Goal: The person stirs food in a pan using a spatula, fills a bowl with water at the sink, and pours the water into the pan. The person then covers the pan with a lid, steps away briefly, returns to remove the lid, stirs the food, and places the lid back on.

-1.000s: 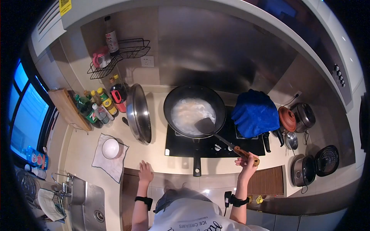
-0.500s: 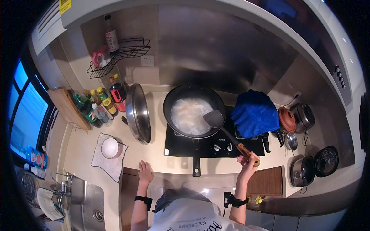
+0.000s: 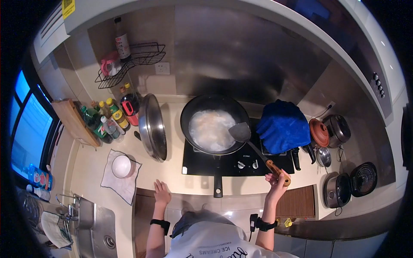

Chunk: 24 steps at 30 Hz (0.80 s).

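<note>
My right hand (image 3: 276, 184) is wrapped round the wooden handle of a spatula (image 3: 240, 132). Its dark blade hangs over the right side of a black wok (image 3: 187, 134), near the rim. Inside the wok is a pale, cloudy liquid (image 3: 211, 131) with whitish food in it; I cannot make out what kind. The wok sits on the left burner of a black gas stove (image 3: 201, 168), its long handle pointing toward me. At the counter's front edge, left of the wok handle, my left hand (image 3: 162, 193) has its fingers spread and holds nothing.
Left of the wok, a large metal lid (image 3: 151, 128) stands on edge. A white bowl (image 3: 121, 166) rests on a cloth (image 3: 112, 185), with several bottles (image 3: 112, 116) behind. A blue cloth (image 3: 284, 127) covers something on the right burner. A sink (image 3: 103, 221) lies at lower left.
The spatula blade has shifted slightly right, toward the wok's rim. The whole view has moved a little; my left hand stays at the counter edge.
</note>
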Each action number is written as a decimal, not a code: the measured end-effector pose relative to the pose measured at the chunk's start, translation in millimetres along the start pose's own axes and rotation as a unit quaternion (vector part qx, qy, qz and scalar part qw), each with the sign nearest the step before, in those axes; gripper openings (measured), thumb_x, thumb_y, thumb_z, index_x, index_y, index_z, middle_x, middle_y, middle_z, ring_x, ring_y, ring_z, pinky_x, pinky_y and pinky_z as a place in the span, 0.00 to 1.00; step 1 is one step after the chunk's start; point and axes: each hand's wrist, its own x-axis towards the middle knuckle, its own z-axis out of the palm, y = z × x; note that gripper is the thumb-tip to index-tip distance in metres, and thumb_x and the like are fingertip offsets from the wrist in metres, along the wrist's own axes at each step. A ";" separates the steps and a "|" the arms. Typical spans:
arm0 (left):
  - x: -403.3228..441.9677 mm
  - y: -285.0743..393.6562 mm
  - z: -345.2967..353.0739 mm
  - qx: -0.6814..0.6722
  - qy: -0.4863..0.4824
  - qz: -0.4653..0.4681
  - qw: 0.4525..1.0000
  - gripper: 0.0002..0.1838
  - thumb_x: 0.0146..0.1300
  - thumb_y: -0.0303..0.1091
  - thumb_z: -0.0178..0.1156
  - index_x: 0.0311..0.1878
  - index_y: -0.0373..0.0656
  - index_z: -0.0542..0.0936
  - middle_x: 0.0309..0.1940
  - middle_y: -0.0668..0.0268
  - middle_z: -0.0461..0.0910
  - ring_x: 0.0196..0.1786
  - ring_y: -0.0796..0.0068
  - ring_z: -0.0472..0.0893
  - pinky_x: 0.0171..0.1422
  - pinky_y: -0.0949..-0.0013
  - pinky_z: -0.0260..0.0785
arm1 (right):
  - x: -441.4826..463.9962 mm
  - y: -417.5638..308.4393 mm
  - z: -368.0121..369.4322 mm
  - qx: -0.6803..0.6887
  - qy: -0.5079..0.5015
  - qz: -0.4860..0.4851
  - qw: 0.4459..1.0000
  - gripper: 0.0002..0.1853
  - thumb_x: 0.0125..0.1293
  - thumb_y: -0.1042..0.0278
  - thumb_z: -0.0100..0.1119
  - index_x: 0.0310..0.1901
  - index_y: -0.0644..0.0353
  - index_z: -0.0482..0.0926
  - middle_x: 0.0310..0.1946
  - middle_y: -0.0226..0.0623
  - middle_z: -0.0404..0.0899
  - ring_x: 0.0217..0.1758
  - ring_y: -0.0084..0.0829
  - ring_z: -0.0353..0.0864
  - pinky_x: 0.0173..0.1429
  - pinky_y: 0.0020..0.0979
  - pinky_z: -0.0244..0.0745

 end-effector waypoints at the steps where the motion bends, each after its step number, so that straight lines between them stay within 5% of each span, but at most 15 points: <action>1: -0.2 -0.2 0.9 0.002 0.000 0.000 1.000 0.42 0.52 0.41 0.55 0.65 0.34 0.48 0.67 0.45 0.34 0.69 0.44 0.38 0.62 0.50 0.58 | -0.5 -0.8 0.6 -0.001 -0.001 0.000 1.000 0.15 0.65 0.63 0.45 0.48 0.62 0.63 0.28 0.47 0.75 0.24 0.34 0.78 0.30 0.28 0.76; 24: -0.8 0.6 0.7 0.005 -0.006 0.000 1.000 0.43 0.51 0.41 0.56 0.65 0.33 0.46 0.67 0.45 0.33 0.69 0.44 0.37 0.63 0.49 0.56 | 0.3 4.7 -1.9 -0.005 0.005 0.013 1.000 0.14 0.66 0.60 0.46 0.48 0.59 0.63 0.27 0.46 0.76 0.24 0.32 0.78 0.30 0.26 0.75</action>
